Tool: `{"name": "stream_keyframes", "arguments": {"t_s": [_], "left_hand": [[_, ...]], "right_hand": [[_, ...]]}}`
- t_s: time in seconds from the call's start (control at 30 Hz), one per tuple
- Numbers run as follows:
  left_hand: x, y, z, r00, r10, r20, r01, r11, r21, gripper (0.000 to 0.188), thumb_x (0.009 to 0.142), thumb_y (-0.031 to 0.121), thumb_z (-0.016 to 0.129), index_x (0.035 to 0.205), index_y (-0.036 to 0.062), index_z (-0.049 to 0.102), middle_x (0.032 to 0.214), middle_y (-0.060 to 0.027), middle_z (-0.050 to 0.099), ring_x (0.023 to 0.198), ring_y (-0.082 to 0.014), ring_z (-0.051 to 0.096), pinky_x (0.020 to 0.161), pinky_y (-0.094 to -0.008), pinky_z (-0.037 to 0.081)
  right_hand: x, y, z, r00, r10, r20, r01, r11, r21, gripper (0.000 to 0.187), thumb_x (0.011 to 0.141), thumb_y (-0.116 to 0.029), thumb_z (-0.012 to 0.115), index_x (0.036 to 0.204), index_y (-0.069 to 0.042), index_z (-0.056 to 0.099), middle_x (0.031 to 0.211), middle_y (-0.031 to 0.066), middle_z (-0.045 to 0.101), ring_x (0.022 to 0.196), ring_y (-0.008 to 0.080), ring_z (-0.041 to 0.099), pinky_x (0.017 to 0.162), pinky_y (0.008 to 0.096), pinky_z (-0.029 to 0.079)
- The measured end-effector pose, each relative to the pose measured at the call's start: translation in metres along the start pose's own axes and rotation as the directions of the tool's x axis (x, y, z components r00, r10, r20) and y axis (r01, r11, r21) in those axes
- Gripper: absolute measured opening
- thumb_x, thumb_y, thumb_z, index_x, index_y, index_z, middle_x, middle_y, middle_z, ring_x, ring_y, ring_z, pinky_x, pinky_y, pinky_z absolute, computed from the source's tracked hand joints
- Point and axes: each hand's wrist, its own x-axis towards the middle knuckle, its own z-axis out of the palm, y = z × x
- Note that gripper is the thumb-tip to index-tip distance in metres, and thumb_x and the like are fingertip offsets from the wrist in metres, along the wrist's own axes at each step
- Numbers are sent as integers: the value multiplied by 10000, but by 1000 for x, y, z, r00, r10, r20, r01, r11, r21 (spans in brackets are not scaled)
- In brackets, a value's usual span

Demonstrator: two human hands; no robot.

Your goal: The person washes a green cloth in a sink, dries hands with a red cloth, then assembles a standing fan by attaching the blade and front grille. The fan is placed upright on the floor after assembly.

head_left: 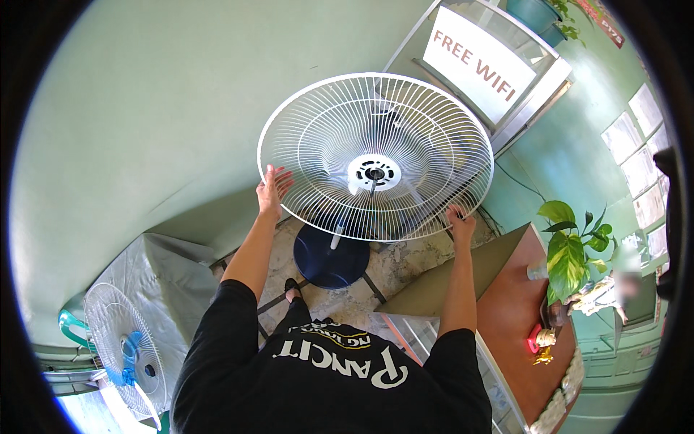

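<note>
The round white wire grille (356,173) was up in front of the person, above the dark blue round base (329,262) on the floor — the left hand (270,191) gripping its left rim, the right hand (461,220) closed around its lower right rim. A leafy plant (567,257) stood at the right, near the reddish-brown countertop (500,318).

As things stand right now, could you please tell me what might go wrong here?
The white wire fan guard might tip or slip, since the left hand and right hand hold it only at its rim. The black shoe beside the dark blue fan base might bump it.
</note>
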Motion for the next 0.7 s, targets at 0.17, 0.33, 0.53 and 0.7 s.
{"name": "stream_keyframes", "arguments": {"t_s": [0.17, 0.33, 0.53, 0.7], "left_hand": [[7, -1, 4, 1000, 12, -19, -12, 999, -32, 664, 837, 629, 570, 1121, 29, 603, 1045, -133, 673, 910, -219, 653, 801, -328, 477], [12, -6, 2, 1000, 15, 11, -14, 997, -71, 666, 837, 639, 561, 1127, 40, 599, 1061, -125, 669, 924, -212, 647, 816, -338, 453], [14, -9, 1, 998, -46, 38, 48, 997, -67, 671, 845, 636, 549, 1206, 70, 546, 1117, -100, 646, 992, -212, 621, 855, -337, 423], [14, -14, 3, 999, -16, 33, 15, 999, 28, 492, 842, 464, 671, 1184, 121, 585, 1115, -85, 646, 986, -203, 629, 820, -334, 443]], "right_hand": [[8, 0, 8, 999, 10, -42, -6, 997, 80, 225, 796, -69, 718, 1015, -19, 710, 764, 29, 647, 600, 87, 538, 494, 260, 396], [10, -10, 10, 997, -9, -73, 11, 1000, 29, 238, 787, -85, 734, 1015, -22, 709, 818, 47, 669, 602, 107, 559, 499, 277, 420], [13, -24, 6, 999, -24, -31, 24, 999, 26, 209, 799, -88, 725, 992, -11, 705, 759, 46, 647, 575, 103, 535, 480, 282, 398], [16, -33, 5, 1000, -8, 30, 5, 993, 115, 189, 815, -71, 698, 987, 7, 690, 695, 36, 608, 536, 103, 495, 470, 284, 370]]}}
